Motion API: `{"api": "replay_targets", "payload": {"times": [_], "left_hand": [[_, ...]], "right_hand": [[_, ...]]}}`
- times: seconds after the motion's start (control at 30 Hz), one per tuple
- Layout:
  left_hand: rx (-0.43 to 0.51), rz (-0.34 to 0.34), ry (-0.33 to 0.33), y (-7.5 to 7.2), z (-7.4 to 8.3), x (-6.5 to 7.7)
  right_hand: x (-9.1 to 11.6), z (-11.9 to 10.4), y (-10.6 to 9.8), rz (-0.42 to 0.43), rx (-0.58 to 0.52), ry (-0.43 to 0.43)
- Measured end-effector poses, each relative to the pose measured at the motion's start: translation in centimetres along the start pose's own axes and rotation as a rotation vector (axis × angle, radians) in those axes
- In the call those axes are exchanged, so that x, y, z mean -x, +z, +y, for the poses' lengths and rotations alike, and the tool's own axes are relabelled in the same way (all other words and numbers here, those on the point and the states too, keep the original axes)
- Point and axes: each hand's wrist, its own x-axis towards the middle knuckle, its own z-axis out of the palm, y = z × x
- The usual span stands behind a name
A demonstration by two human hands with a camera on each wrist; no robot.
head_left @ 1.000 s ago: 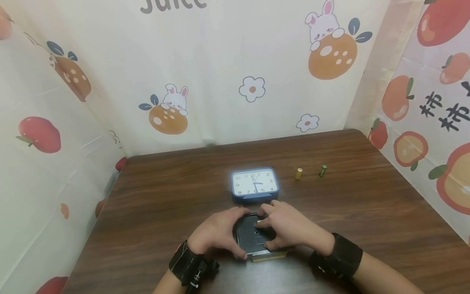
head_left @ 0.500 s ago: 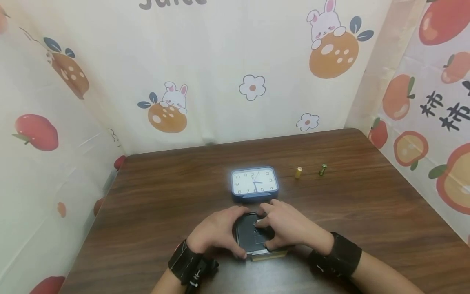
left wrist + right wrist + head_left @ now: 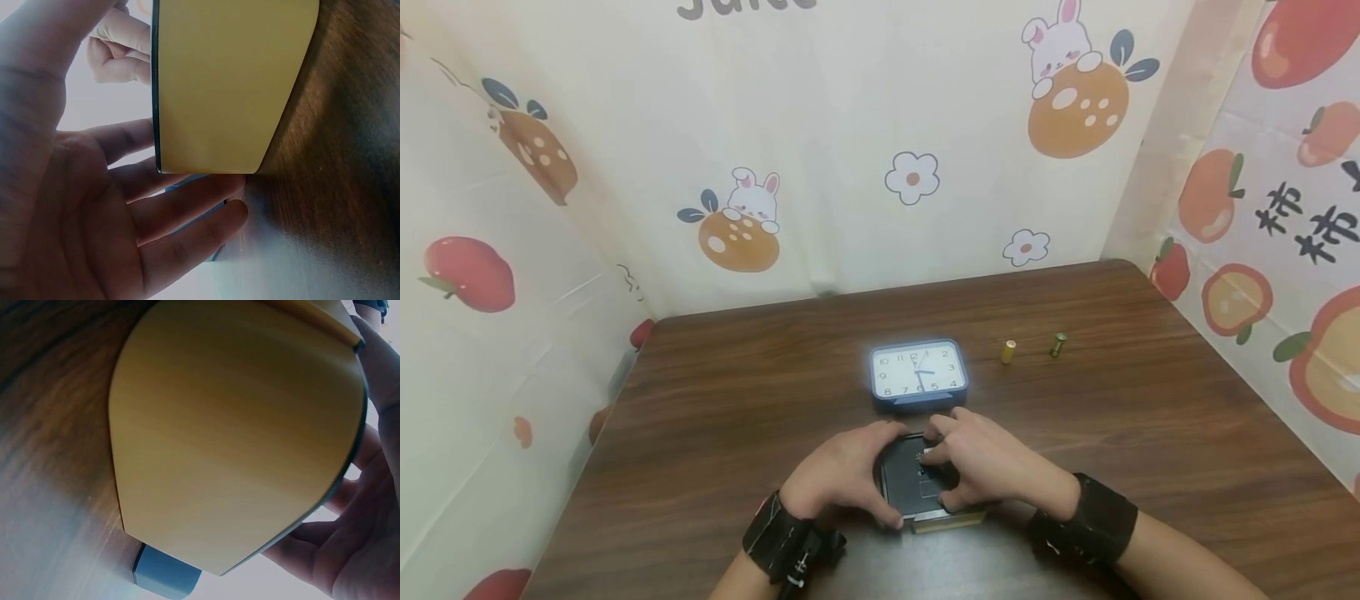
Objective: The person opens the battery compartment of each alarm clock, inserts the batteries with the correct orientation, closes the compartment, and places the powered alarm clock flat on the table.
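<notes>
A yellow alarm clock (image 3: pixel 231 437) with a black back panel (image 3: pixel 913 483) lies face down near the front of the table. My left hand (image 3: pixel 842 475) holds its left side, thumb at the near corner and fingers at the far one. In the left wrist view, those fingers (image 3: pixel 187 209) reach past the end of the yellow casing (image 3: pixel 219 94). My right hand (image 3: pixel 988 458) spans the right side, its thumb by the near edge. Its index fingertip touches the panel by a small dial, partly covered. The clock's face is hidden underneath.
Just beyond the hands, a blue clock (image 3: pixel 919 371) with a white dial lies face up. Farther right are a small yellow cylinder (image 3: pixel 1008 352) and a small green one (image 3: pixel 1057 345). Fruit-printed curtains (image 3: pixel 850 167) border the brown wooden table (image 3: pixel 737 400).
</notes>
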Motion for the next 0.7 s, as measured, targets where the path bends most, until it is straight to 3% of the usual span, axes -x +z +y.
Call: {"api": "replay_targets", "payload": {"times": [0.5, 0.7], "left_hand": [[-0.017, 0.009, 0.007, -0.04, 0.20, -0.20], [-0.017, 0.010, -0.007, 0.12, 0.10, -0.03]], "right_hand": [[0.08, 0.16, -0.12, 0.002, 0.013, 0.011], [0.09, 0.17, -0.18, -0.036, -0.016, 0.023]]}}
